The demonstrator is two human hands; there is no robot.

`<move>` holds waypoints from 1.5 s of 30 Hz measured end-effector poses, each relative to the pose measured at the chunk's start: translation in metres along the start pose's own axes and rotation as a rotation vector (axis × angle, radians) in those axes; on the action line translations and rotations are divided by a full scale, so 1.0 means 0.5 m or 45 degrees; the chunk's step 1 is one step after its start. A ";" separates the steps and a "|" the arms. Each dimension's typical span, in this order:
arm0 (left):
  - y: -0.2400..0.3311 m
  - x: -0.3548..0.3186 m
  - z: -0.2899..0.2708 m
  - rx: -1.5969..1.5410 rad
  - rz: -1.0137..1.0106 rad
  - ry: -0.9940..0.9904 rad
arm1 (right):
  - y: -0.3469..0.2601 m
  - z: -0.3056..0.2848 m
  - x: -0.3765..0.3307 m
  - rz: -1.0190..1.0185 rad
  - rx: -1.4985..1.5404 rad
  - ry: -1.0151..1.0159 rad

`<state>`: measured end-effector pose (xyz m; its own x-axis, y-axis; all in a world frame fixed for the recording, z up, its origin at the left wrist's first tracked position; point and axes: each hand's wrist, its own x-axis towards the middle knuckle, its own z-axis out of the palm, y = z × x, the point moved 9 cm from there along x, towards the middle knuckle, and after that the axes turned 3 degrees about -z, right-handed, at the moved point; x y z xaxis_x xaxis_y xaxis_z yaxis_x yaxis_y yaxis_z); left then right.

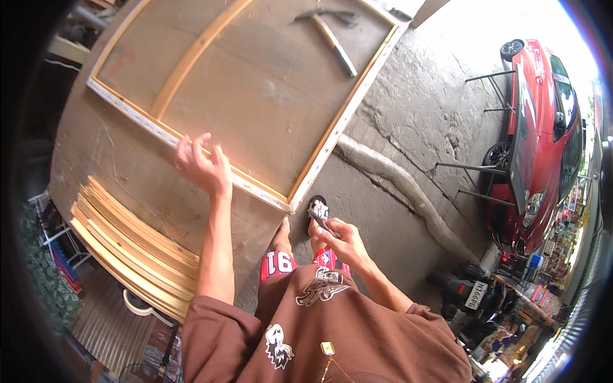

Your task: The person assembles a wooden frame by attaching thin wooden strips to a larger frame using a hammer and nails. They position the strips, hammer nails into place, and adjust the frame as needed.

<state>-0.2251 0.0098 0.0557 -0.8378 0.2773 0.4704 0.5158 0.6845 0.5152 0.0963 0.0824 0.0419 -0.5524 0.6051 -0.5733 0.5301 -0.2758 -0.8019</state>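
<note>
From the head camera, your left hand point(203, 165) rests on the near rail of the stretched canvas frame point(255, 96), fingers spread and loose across the wood rather than gripping it. That frame lies face down on the brown worktable point(115, 159), its near right corner reaching the table's edge just above your feet; beyond that edge the cracked concrete floor point(408, 127) gives you open room to the right. Your right hand point(341, 239) is closed around a small dark tool point(319, 214), too small and blurred to identify. The frame's far edge is cut off at the top of the view. It shows pale wooden rails, a diagonal crossbar and white canvas folded over the edges. A hammer point(335, 41) lies on its far side; stacked wooden strips point(134, 249) sit at your left.
</note>
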 end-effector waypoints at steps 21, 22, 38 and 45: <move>-0.104 0.252 0.084 0.531 -0.014 -0.398 | -0.119 -0.327 0.110 -0.122 -0.240 0.219; -0.093 0.266 0.108 0.550 -0.051 -0.534 | -0.109 -0.361 0.125 -0.123 -0.280 0.234; 0.018 0.181 0.119 0.300 -0.008 -0.490 | -0.135 -0.582 0.241 -0.248 -0.355 0.428; 0.118 -0.007 0.039 0.086 0.126 -0.553 | -0.159 -0.382 0.221 -0.287 -0.549 0.052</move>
<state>-0.1954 0.0625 0.0706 -0.7899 0.5910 0.1634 0.5965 0.6788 0.4283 0.1159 0.3139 0.0744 -0.6630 0.6455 -0.3793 0.6230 0.1948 -0.7576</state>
